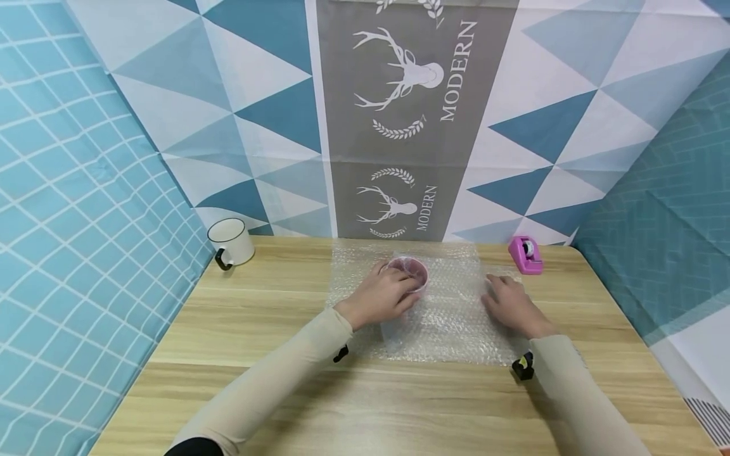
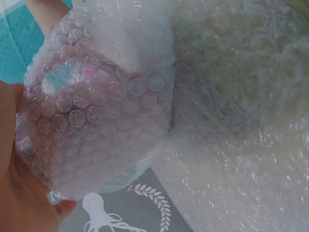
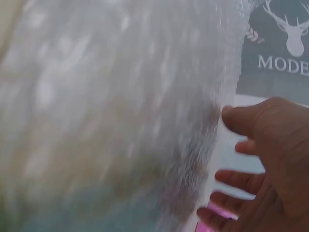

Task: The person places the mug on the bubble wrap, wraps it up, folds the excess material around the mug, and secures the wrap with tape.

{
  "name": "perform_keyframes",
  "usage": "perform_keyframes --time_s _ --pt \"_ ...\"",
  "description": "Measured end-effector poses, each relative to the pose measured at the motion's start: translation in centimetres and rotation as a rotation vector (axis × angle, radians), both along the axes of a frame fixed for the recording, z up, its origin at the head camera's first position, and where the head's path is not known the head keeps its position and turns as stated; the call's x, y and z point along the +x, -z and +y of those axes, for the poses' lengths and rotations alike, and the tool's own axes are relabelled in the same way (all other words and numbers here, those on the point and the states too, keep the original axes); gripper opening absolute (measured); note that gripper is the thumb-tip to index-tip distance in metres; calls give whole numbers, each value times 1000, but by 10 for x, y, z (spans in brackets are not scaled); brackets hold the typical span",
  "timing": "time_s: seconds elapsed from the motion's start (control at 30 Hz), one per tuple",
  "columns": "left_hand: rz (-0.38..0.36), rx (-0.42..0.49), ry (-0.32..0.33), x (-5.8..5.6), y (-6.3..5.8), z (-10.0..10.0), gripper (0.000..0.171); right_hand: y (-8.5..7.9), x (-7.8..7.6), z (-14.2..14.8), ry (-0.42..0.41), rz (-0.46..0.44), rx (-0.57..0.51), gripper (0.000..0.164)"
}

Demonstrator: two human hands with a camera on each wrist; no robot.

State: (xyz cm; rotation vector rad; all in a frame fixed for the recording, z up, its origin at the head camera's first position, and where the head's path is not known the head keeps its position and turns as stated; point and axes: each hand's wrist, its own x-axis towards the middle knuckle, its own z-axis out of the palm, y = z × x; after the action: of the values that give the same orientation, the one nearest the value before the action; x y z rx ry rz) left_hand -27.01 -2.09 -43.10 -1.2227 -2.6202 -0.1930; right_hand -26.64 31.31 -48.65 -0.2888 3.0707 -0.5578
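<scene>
A pink cup [image 1: 420, 268] stands on a sheet of bubble wrap [image 1: 456, 323] in the head view. My left hand [image 1: 381, 295] grips it, fingers over its rim. Close up in the left wrist view, a layer of bubble wrap [image 2: 106, 116] covers the cup's side, and the hand's fingers curl about that wrapped side. At the sheet's right edge is my right hand [image 1: 513, 308]. Its fingers are spread and relaxed in the right wrist view, with the thumb tip right at the edge of the bubble wrap [image 3: 145, 111].
A white enamel mug [image 1: 232, 240] with a black handle stands at the table's back left. Behind the right hand, at the back right, sits a pink tape dispenser [image 1: 526, 255]. Patterned cloth walls [image 1: 285, 126] border the wooden table [image 1: 251, 316].
</scene>
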Motion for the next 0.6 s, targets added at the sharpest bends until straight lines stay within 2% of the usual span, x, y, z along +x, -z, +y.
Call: perform_keyframes --time_s 0.1,0.27,0.4,0.47,0.53,0.6 --pt "-41 -12 -12 0 1 0 39 -1 5 10 57 -40 14 63" --pt "-54 -10 -11 0 1 -1 39 0 13 22 126 -121 48 71" --pt "-46 93 -20 0 0 -1 39 1 16 26 178 -192 79 81" --pt "-22 178 -65 -1 -1 -2 39 2 16 27 196 -220 90 85" --pt "4 250 -144 -3 -4 -2 38 2 16 28 201 -234 95 86" --pt "10 262 -234 -5 -7 -3 41 1 16 28 202 -241 98 86"
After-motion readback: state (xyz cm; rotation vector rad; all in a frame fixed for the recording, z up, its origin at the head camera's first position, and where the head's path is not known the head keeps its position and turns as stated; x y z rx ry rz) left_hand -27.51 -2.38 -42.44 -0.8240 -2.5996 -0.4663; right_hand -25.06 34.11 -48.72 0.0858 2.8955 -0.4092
